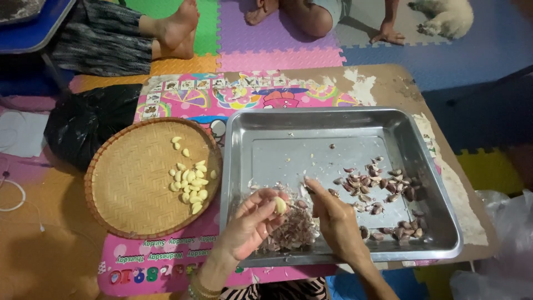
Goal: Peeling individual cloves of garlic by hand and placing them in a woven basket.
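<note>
Peeling-wise, a pale peeled garlic clove (pixel 281 205) is pinched between the fingertips of the left hand (pixel 252 222), which is curled closed around it, just above the near-left corner of the steel tray (pixel 277 125). The right hand (pixel 333 216) is held right beside it, fingers bent and drawn together near a heap of papery garlic skins (pixel 294 230); whether anything is actually gripped in it can't be told from this angle.

Everything else can be placed off that steel tray. Inside it, toward the right half, a loose scatter of unpeeled garlic cloves (pixel 377 186) with purplish skins is spread out, and a few more are bunched up in the near-right corner. The skins are piled in the near-left corner, partly hidden under both hands. The far half of the tray is mostly bare metal with a few tiny flecks.

Just left of the tray, touching or nearly touching its edge, a round woven bamboo basket (pixel 127 189) is set down, and a small pile of peeled cloves (pixel 190 183) is gathered in its right side, closest to the tray. Both are carried on a low wooden bench (pixel 388 83) covered partly by a pink printed mat (pixel 166 258). A black plastic bag (pixel 83 128) is slumped beyond the basket, off the bench's left edge. Past the far side of the tray, colourful foam floor tiles (pixel 277 44) can be seen, with other people's legs and a hand resting on them.
</note>
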